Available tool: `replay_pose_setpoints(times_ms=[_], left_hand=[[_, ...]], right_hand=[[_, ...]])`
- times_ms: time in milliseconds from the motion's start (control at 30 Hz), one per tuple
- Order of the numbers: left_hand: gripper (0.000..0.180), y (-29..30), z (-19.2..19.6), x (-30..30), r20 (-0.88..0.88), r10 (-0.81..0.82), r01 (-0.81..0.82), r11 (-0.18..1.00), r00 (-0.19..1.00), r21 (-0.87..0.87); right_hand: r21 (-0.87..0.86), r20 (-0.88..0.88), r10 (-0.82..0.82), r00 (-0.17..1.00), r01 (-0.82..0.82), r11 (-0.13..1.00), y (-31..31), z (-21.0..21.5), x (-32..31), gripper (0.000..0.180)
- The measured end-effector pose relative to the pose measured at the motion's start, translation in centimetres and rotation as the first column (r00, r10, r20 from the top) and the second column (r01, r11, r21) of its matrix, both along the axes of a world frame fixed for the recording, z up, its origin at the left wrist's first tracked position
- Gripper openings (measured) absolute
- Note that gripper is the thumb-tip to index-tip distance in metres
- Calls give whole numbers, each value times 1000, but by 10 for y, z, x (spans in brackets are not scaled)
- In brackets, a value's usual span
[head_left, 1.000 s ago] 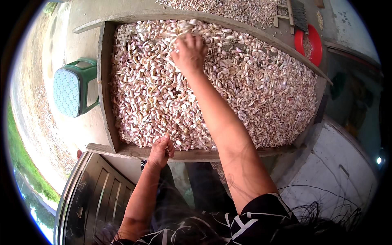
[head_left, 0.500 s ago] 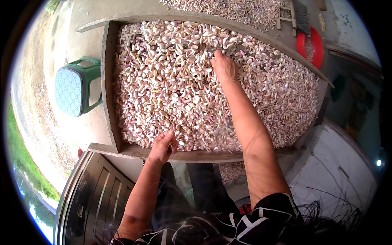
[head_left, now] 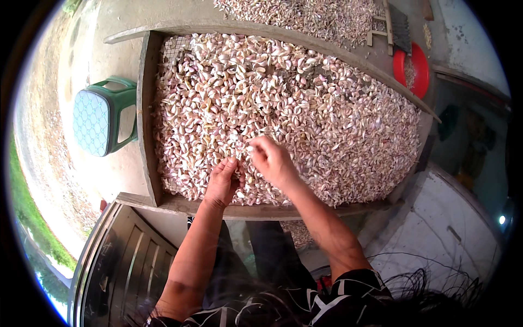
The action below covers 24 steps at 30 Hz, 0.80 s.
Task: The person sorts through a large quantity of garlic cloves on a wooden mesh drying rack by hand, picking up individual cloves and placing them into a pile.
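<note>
Garlic cloves (head_left: 218, 103), white with pink and purple tints, lie thickly over a wood-framed tray (head_left: 147, 117) with a mesh bottom. My left hand (head_left: 223, 182) hovers low over the cloves near the front edge, its thumb and fingertips pinched together. Just to its right, my right hand (head_left: 271, 161) is above the cloves with its fingers curled in a pinch that points left. What either pinch holds is too small and covered to make out. The two hands are close but apart.
A green plastic stool (head_left: 106, 117) with a pale padded seat stands left of the tray. More cloves (head_left: 305, 19) lie on the floor beyond. At the far right are a red basin (head_left: 418, 71) and a small wooden frame (head_left: 389, 30). A dark panelled door (head_left: 125, 261) is at lower left.
My right hand has come back from the far part of the tray toward my left hand. The left hand has risen slightly away from the front edge, still pinched.
</note>
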<state>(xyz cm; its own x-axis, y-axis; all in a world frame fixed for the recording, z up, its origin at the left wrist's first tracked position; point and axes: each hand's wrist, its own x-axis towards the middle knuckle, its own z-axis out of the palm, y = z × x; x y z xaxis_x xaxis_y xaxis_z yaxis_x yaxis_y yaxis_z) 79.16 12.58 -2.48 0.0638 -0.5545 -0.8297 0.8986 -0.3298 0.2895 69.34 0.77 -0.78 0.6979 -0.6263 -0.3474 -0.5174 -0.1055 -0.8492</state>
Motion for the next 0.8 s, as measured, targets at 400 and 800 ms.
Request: replay_pose_setpoints(times_ms=[400, 800], left_hand=[[26, 0, -2, 12, -98, 58, -56, 998, 993, 21], [23, -8, -6, 12, -79, 56, -54, 998, 995, 21]], right_hand=[[-500, -283, -239, 929, 70, 863, -80, -45, 8, 17], [-478, -432, -227, 873, -8, 878, -104, -75, 14, 7]])
